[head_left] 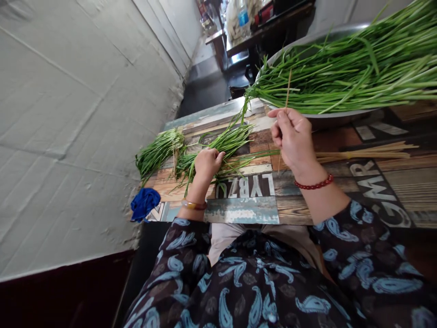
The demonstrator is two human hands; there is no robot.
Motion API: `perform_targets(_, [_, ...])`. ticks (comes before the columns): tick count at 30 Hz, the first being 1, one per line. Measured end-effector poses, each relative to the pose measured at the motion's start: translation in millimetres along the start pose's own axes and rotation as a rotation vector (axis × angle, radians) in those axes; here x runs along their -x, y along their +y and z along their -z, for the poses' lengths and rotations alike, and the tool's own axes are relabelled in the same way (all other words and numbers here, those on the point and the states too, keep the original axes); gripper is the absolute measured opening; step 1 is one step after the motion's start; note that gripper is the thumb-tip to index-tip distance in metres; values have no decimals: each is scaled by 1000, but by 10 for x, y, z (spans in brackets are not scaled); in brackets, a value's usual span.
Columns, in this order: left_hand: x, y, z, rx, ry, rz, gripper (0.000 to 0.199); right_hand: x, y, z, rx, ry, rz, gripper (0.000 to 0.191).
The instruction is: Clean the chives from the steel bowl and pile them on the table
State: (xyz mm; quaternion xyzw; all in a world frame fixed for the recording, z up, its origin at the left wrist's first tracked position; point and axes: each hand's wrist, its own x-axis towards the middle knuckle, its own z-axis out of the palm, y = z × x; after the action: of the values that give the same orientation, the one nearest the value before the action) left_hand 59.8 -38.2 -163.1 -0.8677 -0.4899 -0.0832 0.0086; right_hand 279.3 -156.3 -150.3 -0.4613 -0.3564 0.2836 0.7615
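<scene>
My right hand (290, 134) pinches a thin wooden skewer (288, 89) upright above the table. My left hand (207, 164), its fingers curled, rests on a loose bunch of green stalks (232, 140) on the patterned table (246, 209); what its fingertips hold is hidden. Left of that bunch is another pile of greens (159, 152), with a few thin skewers (175, 157) beside it. More skewers (368, 151) lie in a bundle to the right of my right hand.
A large metal basin (331, 116) heaped with long green stalks (341, 75) stands at the back right. A blue cloth (145, 204) lies at the table's left corner, by the wall (85, 114). Beyond is another table with a bottle (243, 18).
</scene>
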Motion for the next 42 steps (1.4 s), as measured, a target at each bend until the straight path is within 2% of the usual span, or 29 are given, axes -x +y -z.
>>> perform_targets(3, [-20, -26, -91, -43, -38, -10, 29, 0, -14, -10, 25, -5, -17, 34])
perform_targets(6, [6, -80, -64, 32, -63, -52, 18, 3, -18, -13, 13, -10, -24, 35])
perform_targets(9, [34, -74, 59, -14, 54, -71, 22, 14, -27, -26, -4, -22, -18, 33])
perform_targets(12, [58, 81, 152, -73, 180, -126, 30, 31, -40, -48, 14, -31, -30, 33])
perform_targets(14, [79, 248, 135, -15, 124, -245, 22, 40, -44, -62, 20, -35, -44, 34])
perform_targets(16, [101, 411, 56, 68, -9, -393, 18, 45, -40, -69, 1, -38, -50, 35])
perform_targets(19, [114, 553, -101, 140, -107, -466, 12, 45, -21, -71, -35, -50, -53, 37])
perform_targets(22, [89, 548, -192, 274, -104, -461, 9, 48, -12, -77, -23, -66, -65, 37])
perform_targets(25, [46, 461, -183, 616, -128, -421, 9, 58, -39, -94, -17, -84, -94, 35])
perform_targets(29, [29, 337, -111, 1205, -228, -125, 18, 86, -116, -111, -92, -164, -188, 32])
perform_targets(32, [55, 281, -103, 1511, -313, 38, 28, 114, -132, -122, -127, -251, -306, 32])
perform_targets(36, [88, 250, -121, 1713, -365, 113, 34, 167, -9, -182, -82, -347, -450, 32])
perform_targets(39, [97, 243, -113, 1788, -363, 91, 33, 219, 143, -248, -12, -380, -524, 32])
perform_targets(42, [101, 244, -100, 1824, -352, 52, 31, 258, 257, -300, 96, -377, -525, 30])
